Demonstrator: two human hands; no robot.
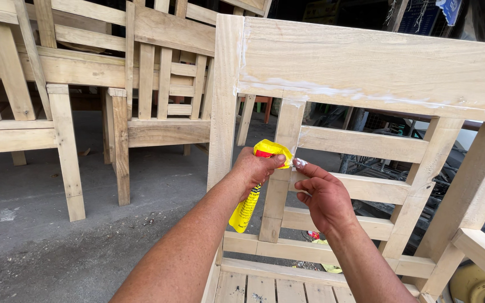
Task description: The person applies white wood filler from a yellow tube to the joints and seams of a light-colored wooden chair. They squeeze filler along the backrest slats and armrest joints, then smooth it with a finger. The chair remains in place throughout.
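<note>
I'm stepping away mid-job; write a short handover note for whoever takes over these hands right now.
Left hand: gripping the yellow tube, its top end at the vertical slat.
Right hand: holds nothing, whitish paste on the fingertip, touching the joint where the slat meets a horizontal rail.
Done: white filler shows along the seam under the top board.
Left: the lower joints look bare, probably still unfilled.
</note>
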